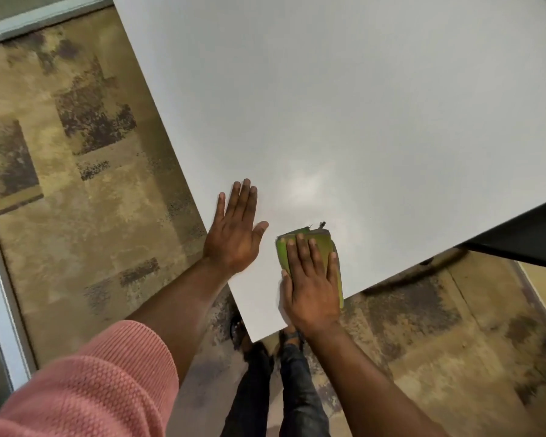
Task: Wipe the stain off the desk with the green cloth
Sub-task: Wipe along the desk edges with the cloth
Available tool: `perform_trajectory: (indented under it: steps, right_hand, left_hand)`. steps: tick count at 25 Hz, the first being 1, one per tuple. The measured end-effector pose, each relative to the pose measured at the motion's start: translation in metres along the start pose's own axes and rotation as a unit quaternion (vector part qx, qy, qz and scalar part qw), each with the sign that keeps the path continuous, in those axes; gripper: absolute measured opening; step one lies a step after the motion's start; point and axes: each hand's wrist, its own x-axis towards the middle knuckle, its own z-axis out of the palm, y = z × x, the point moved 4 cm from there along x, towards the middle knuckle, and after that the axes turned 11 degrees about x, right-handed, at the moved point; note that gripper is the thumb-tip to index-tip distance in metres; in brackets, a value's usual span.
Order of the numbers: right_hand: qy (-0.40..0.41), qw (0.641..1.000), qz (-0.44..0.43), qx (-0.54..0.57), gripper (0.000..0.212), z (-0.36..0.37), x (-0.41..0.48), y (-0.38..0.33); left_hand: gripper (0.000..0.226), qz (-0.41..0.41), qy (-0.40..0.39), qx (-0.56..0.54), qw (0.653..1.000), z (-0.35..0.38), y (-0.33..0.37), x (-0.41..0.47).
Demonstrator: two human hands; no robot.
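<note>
A folded green cloth [320, 242] lies flat on the white desk [344, 121] near its front corner. My right hand [311, 282] lies palm down on top of the cloth, fingers spread, pressing it onto the desk. My left hand [235, 233] rests flat on the desk to the left of the cloth, fingers together and holding nothing. A small dark mark [322, 223] shows at the cloth's far edge. I cannot make out any other stain on the desk.
The desk's left edge and front edge meet at a corner just below my right wrist. Patterned brown carpet [76, 184] lies around the desk. A dark object [524, 231] juts in at the right edge. My legs and shoes [265, 357] stand below the corner.
</note>
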Motion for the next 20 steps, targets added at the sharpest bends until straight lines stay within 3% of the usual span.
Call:
perform_trajectory:
  steps: [2,6,8,13,17,20]
  right_hand:
    - [0.007,1.0,-0.007,0.004,0.064,-0.011,0.013,0.016]
    - [0.077,0.989,0.118,0.033,0.063,-0.046,0.053,0.069]
    - [0.095,0.985,0.139,0.047,0.063,-0.051,0.063,0.069]
    - [0.0,0.999,0.01,0.047,0.065,-0.006,0.032,-0.011]
    - [-0.038,0.996,-0.074,0.02,0.064,-0.004,0.017,0.001]
    - [-0.006,0.999,-0.037,0.015,0.062,-0.023,0.034,0.027]
  left_hand:
    - [0.069,0.01,0.008,-0.007,1.0,-0.001,0.0,0.001]
    - [0.069,-0.007,-0.012,-0.01,1.0,0.0,0.001,0.001]
    - [0.069,-0.012,-0.019,-0.01,1.0,-0.001,0.002,0.002]
    - [0.067,-0.011,-0.02,-0.018,1.0,-0.001,0.002,0.002]
    - [0.067,-0.01,-0.02,-0.025,0.999,0.001,0.0,0.004]
    - [0.067,-0.008,-0.02,-0.034,0.999,0.001,-0.001,0.004]
